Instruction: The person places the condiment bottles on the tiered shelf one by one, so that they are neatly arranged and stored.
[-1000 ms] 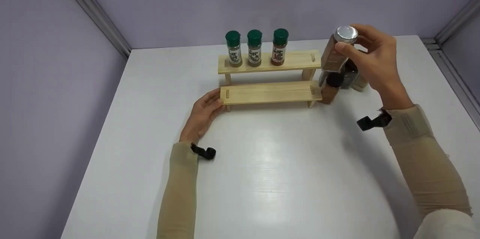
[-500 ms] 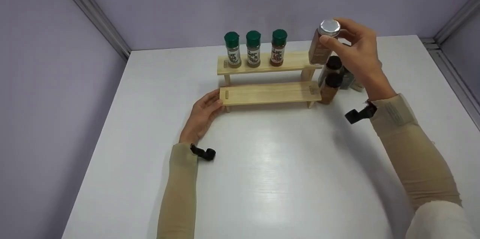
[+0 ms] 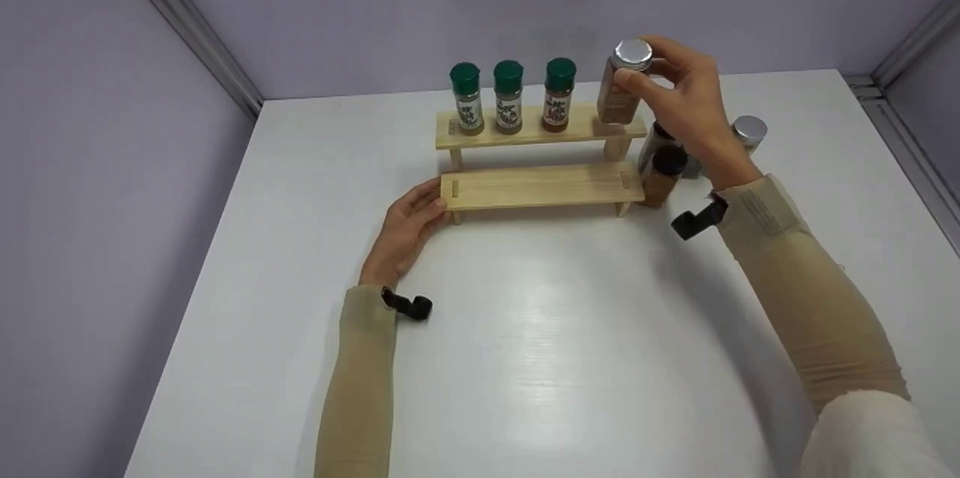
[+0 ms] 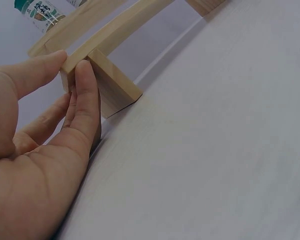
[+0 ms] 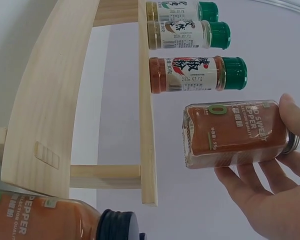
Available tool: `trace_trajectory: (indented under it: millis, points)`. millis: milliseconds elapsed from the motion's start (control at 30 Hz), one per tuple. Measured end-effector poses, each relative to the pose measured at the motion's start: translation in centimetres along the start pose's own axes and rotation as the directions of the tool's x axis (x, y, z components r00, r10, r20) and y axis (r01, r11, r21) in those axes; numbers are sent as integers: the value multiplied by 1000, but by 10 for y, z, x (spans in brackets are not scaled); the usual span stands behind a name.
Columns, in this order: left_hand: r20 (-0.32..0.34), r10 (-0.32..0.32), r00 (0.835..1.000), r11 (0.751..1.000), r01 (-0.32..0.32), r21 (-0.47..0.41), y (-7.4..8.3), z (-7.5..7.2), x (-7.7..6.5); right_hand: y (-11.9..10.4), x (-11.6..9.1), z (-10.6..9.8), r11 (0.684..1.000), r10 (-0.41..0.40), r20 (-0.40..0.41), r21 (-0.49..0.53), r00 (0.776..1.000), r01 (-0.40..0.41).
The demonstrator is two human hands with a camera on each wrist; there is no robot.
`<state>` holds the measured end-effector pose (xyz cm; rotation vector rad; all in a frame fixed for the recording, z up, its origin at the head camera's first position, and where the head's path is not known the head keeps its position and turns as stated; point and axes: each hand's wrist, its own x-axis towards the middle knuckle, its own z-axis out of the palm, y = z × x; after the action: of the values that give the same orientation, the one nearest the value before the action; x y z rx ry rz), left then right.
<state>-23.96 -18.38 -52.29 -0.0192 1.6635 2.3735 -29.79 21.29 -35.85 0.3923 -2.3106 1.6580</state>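
Observation:
My right hand (image 3: 682, 99) grips a square glass spice jar (image 5: 235, 132) of reddish-brown powder, with a silver lid, near its top. In the right wrist view a gap shows between the jar's base and the upper shelf (image 5: 147, 125) of a two-tier wooden spice rack (image 3: 540, 187). Three green-capped spice bottles (image 3: 508, 99) stand in a row on that upper tier, left of the jar. At the rack's lower left end, my left hand (image 3: 405, 230) holds the shelf end, thumb on its edge and a finger against the underside (image 4: 85, 75).
Right of the rack, black-capped jars (image 3: 664, 174) stand close against its lower shelf. Another silver-lidded jar (image 3: 750, 131) is partly hidden behind the right wrist. The white table (image 3: 525, 358) meets a pale back wall (image 3: 360, 13) behind the rack.
My right hand has carried the square jar leftward, from above the black-capped jars to over the upper shelf's right end. The left hand and the rack stay put.

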Motion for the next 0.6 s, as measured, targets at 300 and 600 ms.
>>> trace_trajectory:
  millis: [300, 600]
  points:
    - [3, 8, 1000, 1000, -8, -14, -1, -1, 0, 9, 5, 12, 1000, 26, 14, -6, 1000, -26]
    - [2, -2, 1000, 1000, 2, -14, 0, -2, 0, 14, 7, 18, 998, 53, 8, -21, 999, -52]
